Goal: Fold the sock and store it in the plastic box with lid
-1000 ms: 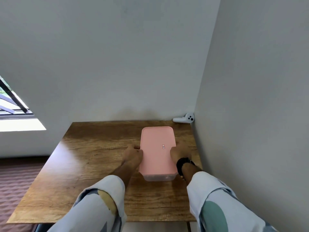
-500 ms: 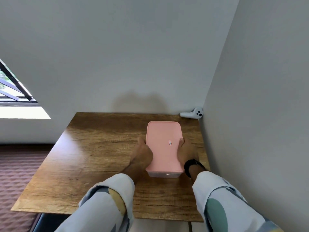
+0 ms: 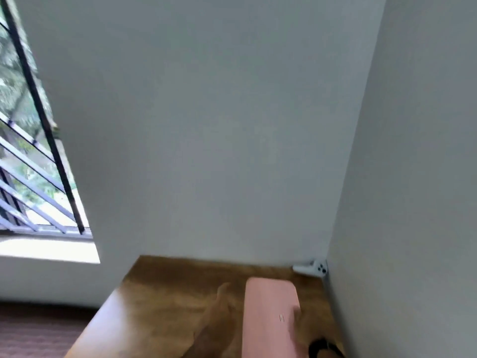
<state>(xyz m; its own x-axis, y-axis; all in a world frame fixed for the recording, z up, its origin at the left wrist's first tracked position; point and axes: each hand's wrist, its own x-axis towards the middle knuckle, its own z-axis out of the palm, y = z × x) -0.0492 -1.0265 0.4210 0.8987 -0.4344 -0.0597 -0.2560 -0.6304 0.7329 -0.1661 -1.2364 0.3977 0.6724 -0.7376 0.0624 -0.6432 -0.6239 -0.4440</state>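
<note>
The plastic box (image 3: 269, 324) with its pink lid on lies on the wooden table (image 3: 160, 301), at the bottom of the blurred head view. My left hand (image 3: 219, 321) rests against the box's left side with the thumb raised. My right hand (image 3: 300, 319) holds the right side, fingers at the lid's edge, and a black band (image 3: 318, 346) shows on the wrist. Only the upper parts of both hands are in the frame. No sock is visible.
A white controller (image 3: 313, 268) lies in the table's far right corner, where the two grey walls meet. The right wall runs close beside the box. A barred window (image 3: 31, 161) is at the left, with the floor below it.
The view has swung sharply upward and blurred, so the table, box and hands have dropped to the bottom edge. Both hands remain at the sides of the box.
</note>
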